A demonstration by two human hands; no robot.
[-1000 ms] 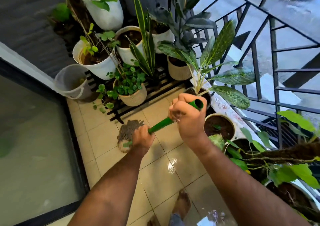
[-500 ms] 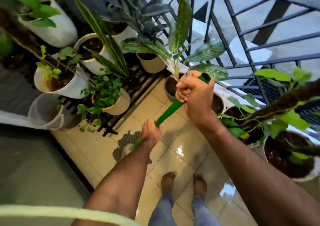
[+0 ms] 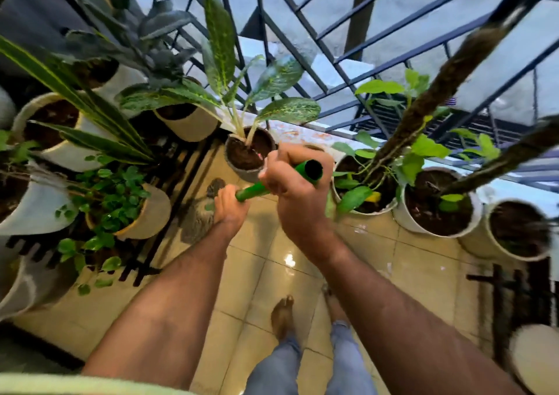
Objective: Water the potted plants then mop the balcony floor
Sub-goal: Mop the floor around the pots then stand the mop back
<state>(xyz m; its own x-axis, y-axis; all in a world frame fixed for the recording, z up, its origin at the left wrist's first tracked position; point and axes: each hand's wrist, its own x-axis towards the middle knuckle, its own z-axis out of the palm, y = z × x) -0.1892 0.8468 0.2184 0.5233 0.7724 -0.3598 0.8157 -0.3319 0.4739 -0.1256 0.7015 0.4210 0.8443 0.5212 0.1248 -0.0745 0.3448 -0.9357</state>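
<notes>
both hands gripped the green mop handle: the right hand curled near its top, the left hand lower. the grey mop head sat on the wet tiled floor between the pots.

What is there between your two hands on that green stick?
Only a short bare stretch of the green mop handle shows between left hand and right hand, head view.

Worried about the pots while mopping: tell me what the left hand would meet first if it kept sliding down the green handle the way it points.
Judging by this one view, the left hand on the green handle would first reach the grey mop head lying on the tiled floor. Depth is unclear.
</notes>
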